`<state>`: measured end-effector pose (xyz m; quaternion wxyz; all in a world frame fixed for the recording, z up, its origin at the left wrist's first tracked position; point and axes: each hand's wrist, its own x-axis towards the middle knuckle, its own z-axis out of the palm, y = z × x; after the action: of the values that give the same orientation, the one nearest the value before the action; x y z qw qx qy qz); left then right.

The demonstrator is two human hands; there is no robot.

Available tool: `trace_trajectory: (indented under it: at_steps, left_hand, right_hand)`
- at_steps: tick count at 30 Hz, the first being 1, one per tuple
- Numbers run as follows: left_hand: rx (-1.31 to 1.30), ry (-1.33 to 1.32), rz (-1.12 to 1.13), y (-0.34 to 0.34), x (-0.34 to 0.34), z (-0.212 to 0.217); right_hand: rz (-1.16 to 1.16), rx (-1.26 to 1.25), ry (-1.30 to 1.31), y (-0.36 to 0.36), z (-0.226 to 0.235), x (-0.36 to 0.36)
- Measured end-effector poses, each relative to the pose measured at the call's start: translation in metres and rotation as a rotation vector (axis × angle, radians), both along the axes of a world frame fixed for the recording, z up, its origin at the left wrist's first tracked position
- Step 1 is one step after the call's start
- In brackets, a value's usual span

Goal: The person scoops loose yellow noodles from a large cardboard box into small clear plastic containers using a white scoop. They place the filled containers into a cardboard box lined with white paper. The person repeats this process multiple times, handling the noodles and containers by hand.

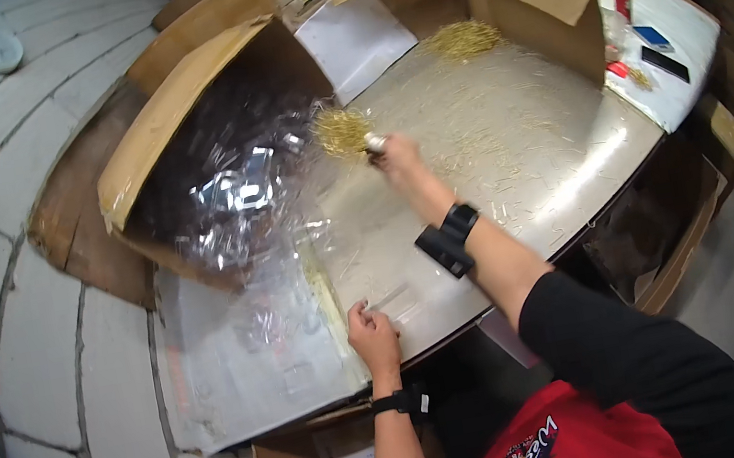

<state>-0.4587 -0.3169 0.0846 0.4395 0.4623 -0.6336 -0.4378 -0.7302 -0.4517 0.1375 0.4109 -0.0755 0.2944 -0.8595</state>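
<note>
- Gold strand bundle (341,129): a loose tuft lying on the bench (509,147), at about 11 o'clock from the right hand (395,154) and touching its fingertips.
- Right hand: grip closed around a small pale object (375,142); what it is cannot be told.
- Left hand (372,335): at 6 o'clock near the bench edge, fingers curled on a clear plastic sleeve (388,298).
- Second gold pile (462,39): at 1 o'clock, beside an open cardboard box (533,2).
- Crumpled clear plastic (236,202): at 9 o'clock, inside another cardboard box (172,106).

A single head-worn fisheye view looks steeply down and forward from close above the worktable (510,156), the person's forearms entering from the lower edge, the tiled floor (32,314) curving along the left, straight edges bowing toward the dark rim.
</note>
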Motion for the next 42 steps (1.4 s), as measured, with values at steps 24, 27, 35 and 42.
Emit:
trace_trajectory:
  at_steps: [24,27,35,42]
  left_hand:
    - [-0.024,0.007,0.022,0.001,0.026,-0.010]
    - [-0.043,0.014,0.023,0.000,0.020,-0.012]
    - [-0.099,-0.043,0.055,0.000,0.017,-0.016]
    - [-0.117,-0.106,0.092,0.003,0.003,-0.008]
  right_hand:
    - [-0.261,0.144,0.251,0.105,0.024,-0.136]
    - [-0.390,0.318,0.285,0.132,0.009,-0.177]
    - [-0.429,0.436,0.450,0.180,0.027,-0.217]
    - [-0.434,0.549,0.499,0.205,0.022,-0.262]
